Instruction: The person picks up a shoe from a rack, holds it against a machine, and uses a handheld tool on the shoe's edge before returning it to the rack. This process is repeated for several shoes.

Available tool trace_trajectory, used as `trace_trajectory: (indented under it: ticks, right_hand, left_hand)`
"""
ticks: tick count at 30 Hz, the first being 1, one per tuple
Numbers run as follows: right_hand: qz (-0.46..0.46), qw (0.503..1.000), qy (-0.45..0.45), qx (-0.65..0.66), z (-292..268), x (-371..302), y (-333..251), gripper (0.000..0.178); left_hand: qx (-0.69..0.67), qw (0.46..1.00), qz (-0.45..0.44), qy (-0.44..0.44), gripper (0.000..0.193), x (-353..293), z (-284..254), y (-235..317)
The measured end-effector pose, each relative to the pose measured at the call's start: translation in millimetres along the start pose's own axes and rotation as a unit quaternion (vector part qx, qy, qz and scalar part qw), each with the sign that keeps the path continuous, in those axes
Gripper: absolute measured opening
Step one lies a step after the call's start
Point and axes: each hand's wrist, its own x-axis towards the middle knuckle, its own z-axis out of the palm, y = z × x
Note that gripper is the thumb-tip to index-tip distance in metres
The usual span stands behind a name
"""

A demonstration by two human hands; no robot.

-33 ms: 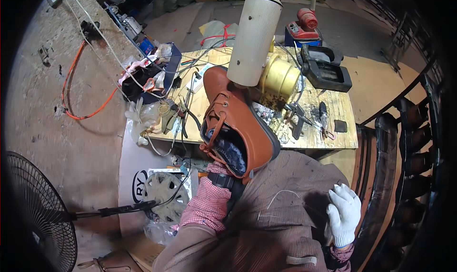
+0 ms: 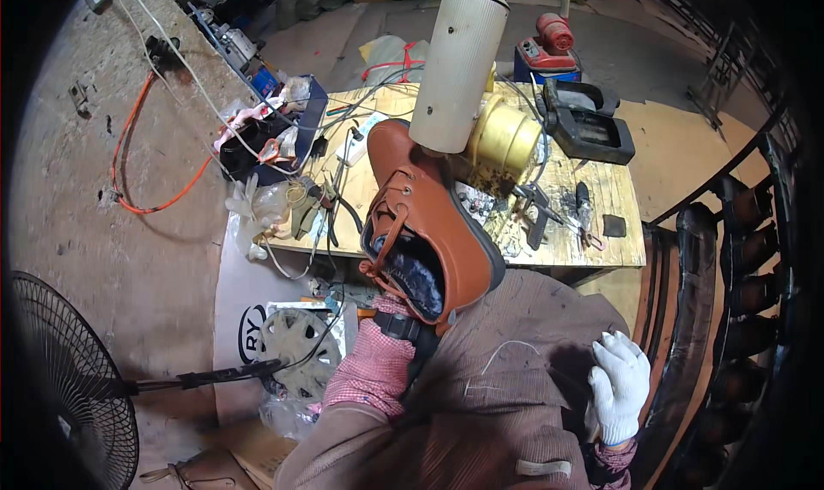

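A brown lace-up shoe [image 2: 439, 237] with a dark fluffy lining and a dark sole is held up over my lap, its opening toward me. My left sleeve [image 2: 371, 365], pink checked with a black band at the wrist, runs up behind the heel. The shoe hides my left hand, which bears it from beneath. Its toe end meets the lower end of a ribbed cream-coloured cylinder [image 2: 459, 69], beside a yellow metal drum [image 2: 505, 142]. My right hand [image 2: 620, 387], in a white knit glove, rests open on my right thigh with nothing in it.
Beyond my knees stands a wooden table [image 2: 622, 194] with cables, pliers [image 2: 322, 200], a knife [image 2: 584, 205] and black trays [image 2: 588, 125]. A black fan [image 2: 73, 387] stands at lower left. A rack of dark shoes [image 2: 755, 250] is on the right, a red machine [image 2: 549, 48] at the back.
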Motion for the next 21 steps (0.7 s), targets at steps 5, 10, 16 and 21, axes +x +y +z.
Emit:
trace_trajectory:
  ticks: [5, 10, 16, 21]
  right_hand:
    - [-0.007, 1.000, -0.017, -0.009, 6.0, -5.7, 6.9, 0.032]
    - [-0.024, 0.999, -0.029, 0.001, 11.9, 7.4, 5.1, 0.033]
    - [-0.040, 0.998, -0.040, -0.006, 16.5, 11.9, 7.0, 0.033]
    - [-0.013, 0.999, -0.033, -0.028, 20.3, -2.0, 17.7, 0.031]
  left_hand:
    - [0.135, 0.953, 0.120, 0.245, 0.111, -42.8, 44.3, -3.3]
    - [0.177, 0.947, 0.046, 0.265, 0.101, -15.7, 107.3, -38.3]
    - [0.359, 0.857, -0.016, 0.369, 0.100, 37.1, 129.5, -39.9]
    - [0.365, 0.857, -0.007, 0.364, 0.084, 58.4, 110.4, -26.3]
